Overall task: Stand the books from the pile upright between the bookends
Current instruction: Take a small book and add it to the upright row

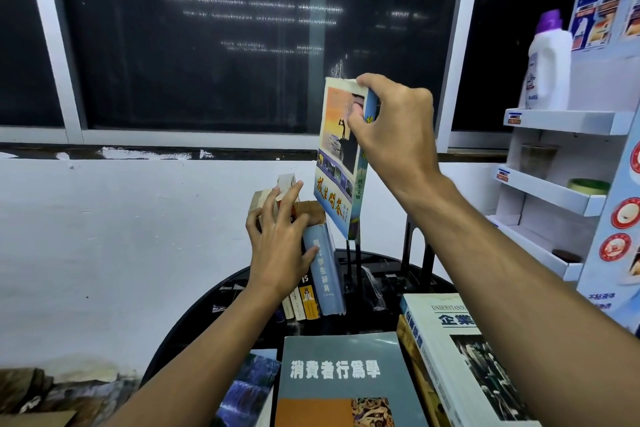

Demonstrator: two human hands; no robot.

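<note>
Right hand (391, 121) pinches the sunset book (341, 163) aloft; left hand (277, 239), fingers spread flat, presses the upright books (323, 274).

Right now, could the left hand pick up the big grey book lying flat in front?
Probably yes: the grey flat book lies uncovered, but the left hand is steadying the upright books.
</note>
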